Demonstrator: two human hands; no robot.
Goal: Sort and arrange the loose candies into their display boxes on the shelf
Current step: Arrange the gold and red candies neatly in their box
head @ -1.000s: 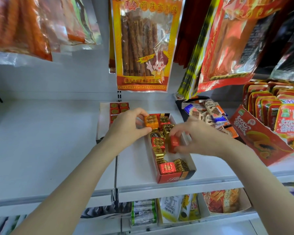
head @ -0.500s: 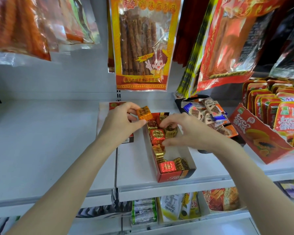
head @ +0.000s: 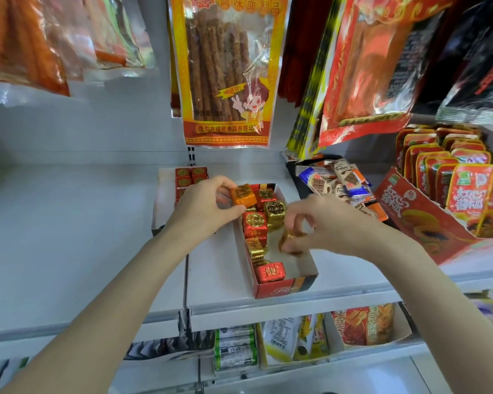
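Left hand [head: 202, 209]: pinching an orange foil candy [head: 243, 195] between thumb and fingers, held over the far left corner of the red display box [head: 282, 290]. Candy tilted slightly, touching or just above the cubes below; cannot tell which.

Right hand [head: 322, 226]: fingers curled down into the box's right side, pinching a gold foil candy [head: 286, 241]. Heavy motion blur here; candy only partly visible under the fingertips.

Red display box: standing on the white shelf [head: 69, 237], long axis running away from the camera, front wall at the shelf edge. Inside, a left-hand row of foil cubes, front to back: a red candy [head: 270, 272] nearest the front wall, gold ones behind it, then another red cube [head: 254, 224], with a gold cube [head: 275, 211] beside it on the right. Right front part of the box floor bare, white.

Behind the left hand: a second white box [head: 161, 200] holding small red cubes at its far end, partly hidden by the hand.

Right of the red box: a dark tray of chocolate bars [head: 339, 180], then a red carton of sachets [head: 427, 211]. Snack bags hanging above. Lower shelf with more packets visible below.
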